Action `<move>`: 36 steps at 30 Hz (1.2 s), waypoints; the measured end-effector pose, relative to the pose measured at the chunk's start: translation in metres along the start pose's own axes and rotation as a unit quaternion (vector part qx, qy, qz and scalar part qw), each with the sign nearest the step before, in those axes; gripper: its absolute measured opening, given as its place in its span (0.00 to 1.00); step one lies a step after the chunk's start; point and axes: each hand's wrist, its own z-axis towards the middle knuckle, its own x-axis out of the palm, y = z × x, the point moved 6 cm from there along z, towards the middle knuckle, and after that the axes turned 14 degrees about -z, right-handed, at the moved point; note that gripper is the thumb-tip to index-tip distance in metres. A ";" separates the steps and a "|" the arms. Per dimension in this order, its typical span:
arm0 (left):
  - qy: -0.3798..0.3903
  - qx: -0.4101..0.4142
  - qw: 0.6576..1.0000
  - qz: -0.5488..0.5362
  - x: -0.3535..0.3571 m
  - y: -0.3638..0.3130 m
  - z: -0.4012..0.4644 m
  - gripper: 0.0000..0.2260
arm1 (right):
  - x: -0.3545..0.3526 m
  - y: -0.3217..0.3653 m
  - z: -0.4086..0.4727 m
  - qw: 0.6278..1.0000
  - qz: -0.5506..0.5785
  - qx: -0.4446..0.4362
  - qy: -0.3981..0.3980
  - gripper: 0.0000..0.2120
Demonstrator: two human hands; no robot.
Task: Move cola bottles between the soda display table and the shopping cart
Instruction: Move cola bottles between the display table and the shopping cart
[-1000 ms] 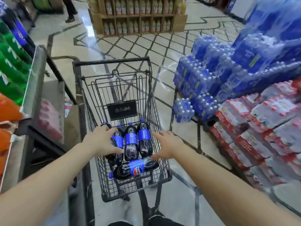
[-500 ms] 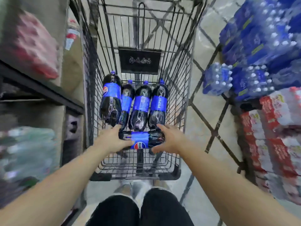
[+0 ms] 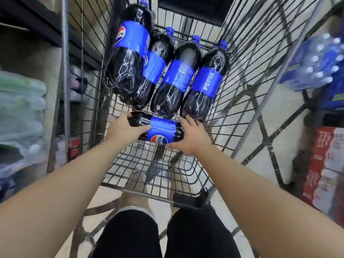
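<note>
With both arms reaching down into the shopping cart (image 3: pixel 247 58), the person has the crosswise cola bottle (image 3: pixel 161 129) between two hands. Left hand (image 3: pixel 123 128): fingers wrapped over the neck end, thumb lying along the near side of the bottle up to the blue label. Right hand (image 3: pixel 190 135): fingers curled over the base end, thumb underneath on the near side. Both hands grip this one bottle; it lies flat on the cart's wire floor or just above it, which of the two I cannot tell.

Other stock in the cart: four cola bottles lying lengthwise, caps pointing away from the person. Leftmost bottle (image 3: pixel 130 53) rides on top of the second bottle (image 3: pixel 156 69); third bottle (image 3: pixel 176 81) and fourth bottle (image 3: pixel 206 84) lie side by side to the right. The bases of the third and fourth sit just beside the gripped bottle, possibly touching it.

Surroundings: shelf unit (image 3: pixel 37 25) on the left, blurred; blue water packs (image 3: pixel 316 66) and red cases (image 3: pixel 327 164) on the right. Display table top not in view.

Progress, as a judgement: five bottles are in the cart, so one direction of the transfer looks largely done. Whether the gripped bottle is being set down or lifted out is not determinable from this view. If unloading, all five are left to go.
</note>
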 end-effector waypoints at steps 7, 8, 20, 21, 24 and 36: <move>-0.002 -0.214 0.871 -0.443 0.061 0.067 0.051 0.68 | 0.026 0.009 0.014 0.995 -0.090 0.032 -0.021 0.56; 0.008 -0.217 0.862 -0.459 0.067 0.068 0.059 0.69 | 0.031 0.008 0.015 0.995 -0.089 0.034 0.004 0.57; -0.009 -0.236 0.781 -0.578 0.078 0.081 0.077 0.52 | 0.081 0.019 0.031 0.996 0.002 0.008 0.084 0.70; -0.022 -0.232 0.779 -0.583 0.072 0.073 0.069 0.48 | 0.082 0.020 0.031 0.997 0.006 0.005 0.080 0.69; -0.067 -0.220 0.781 -0.580 0.060 0.062 0.053 0.35 | 0.082 0.023 0.027 0.997 0.023 -0.001 0.070 0.62; 0.004 -0.150 0.781 -0.606 0.019 0.027 -0.004 0.35 | 0.032 0.031 -0.039 0.999 0.038 0.018 -0.010 0.58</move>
